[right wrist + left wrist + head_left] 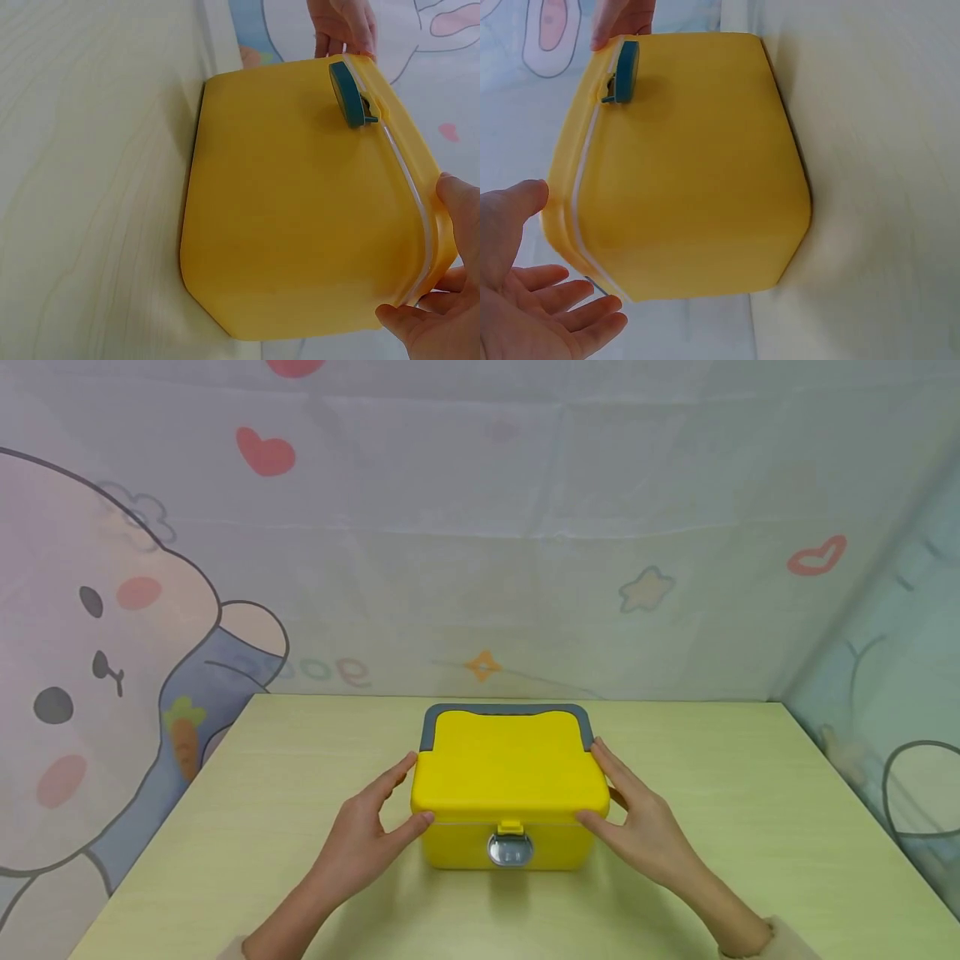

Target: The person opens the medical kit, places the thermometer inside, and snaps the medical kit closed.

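Observation:
A yellow box (512, 777) with a rounded lid stands on the light wooden table. A grey handle (510, 708) frames the far part of its lid. On the front is a latch (511, 849), which looks teal and juts out in both wrist views. My left hand (367, 827) is at the box's left side, thumb on the front corner of the lid and fingers fairly straight along the side. My right hand (647, 827) mirrors it at the right side, thumb on the front corner, fingers along the lid's edge. The lid sits down on the box, whose inside is hidden.
The pale table (300, 760) extends around the box on both sides. Behind it hangs a cloth backdrop (465, 568) with hearts, stars and a cartoon animal, and the cloth continues along the right side.

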Available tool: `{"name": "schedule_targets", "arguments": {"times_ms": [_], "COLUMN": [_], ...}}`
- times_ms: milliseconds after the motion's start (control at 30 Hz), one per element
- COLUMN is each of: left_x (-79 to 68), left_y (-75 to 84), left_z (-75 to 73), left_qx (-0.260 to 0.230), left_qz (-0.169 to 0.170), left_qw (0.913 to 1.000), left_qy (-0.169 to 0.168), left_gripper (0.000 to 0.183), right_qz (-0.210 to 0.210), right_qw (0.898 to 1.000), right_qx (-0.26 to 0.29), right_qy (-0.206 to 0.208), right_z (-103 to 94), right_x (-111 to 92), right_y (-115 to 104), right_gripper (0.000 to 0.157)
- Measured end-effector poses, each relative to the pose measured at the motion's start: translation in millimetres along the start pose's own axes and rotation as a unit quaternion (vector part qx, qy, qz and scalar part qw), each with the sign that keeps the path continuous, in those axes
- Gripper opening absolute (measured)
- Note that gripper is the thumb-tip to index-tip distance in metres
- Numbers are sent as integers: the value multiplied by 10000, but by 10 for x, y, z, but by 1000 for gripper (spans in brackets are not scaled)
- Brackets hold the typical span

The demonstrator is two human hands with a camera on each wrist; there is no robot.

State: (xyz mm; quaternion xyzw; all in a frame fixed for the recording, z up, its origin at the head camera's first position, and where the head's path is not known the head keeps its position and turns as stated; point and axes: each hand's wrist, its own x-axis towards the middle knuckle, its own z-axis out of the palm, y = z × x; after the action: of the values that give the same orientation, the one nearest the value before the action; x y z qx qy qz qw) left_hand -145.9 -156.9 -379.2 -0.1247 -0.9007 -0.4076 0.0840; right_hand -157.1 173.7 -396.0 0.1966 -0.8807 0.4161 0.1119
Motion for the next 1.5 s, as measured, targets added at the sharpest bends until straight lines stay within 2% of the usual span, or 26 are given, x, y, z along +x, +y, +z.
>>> {"name": "schedule_targets", "arguments": {"times_ms": [167,300,600,867,967,1167,1233,1333,1433,1500], "left_x": [-35,-72,-181,-266,-294,-348,-362,-380,-385,-385], "left_y": [66,161,342,428,440,390,363,335,319,303], "left_z": [-41,-82,-119,-32,21,176,238,326,397,435], "left_qx": [174,203,208,114,16,-159,-177,-366,-738,-964], "left_qz": [700,1101,1790,2428,2548,2436,2292,1865,1191,753], "left_qw": [9964,9918,9814,9669,9641,9680,9718,9810,9899,9925], "left_qy": [441,617,655,773,748,587,526,386,202,72], "left_gripper": [67,62,55,52,51,52,52,50,48,45], "right_qz": [-8,35,117,171,171,223,233,244,246,247], "right_qw": [9999,9997,9993,9989,9987,9985,9985,9984,9984,9984], "right_qx": [102,225,340,426,466,490,495,494,503,505], "right_qy": [-13,-38,-87,-68,-66,-84,-88,-92,-87,-81], "right_z": [8,11,19,24,28,29,28,28,29,30], "right_x": [3,1,-5,-10,-8,-7,-7,-8,-8,-8], "right_y": [0,6,24,17,17,19,19,16,13,13], "right_gripper": [80,80,81,82,81,82,82,82,82,82]}}
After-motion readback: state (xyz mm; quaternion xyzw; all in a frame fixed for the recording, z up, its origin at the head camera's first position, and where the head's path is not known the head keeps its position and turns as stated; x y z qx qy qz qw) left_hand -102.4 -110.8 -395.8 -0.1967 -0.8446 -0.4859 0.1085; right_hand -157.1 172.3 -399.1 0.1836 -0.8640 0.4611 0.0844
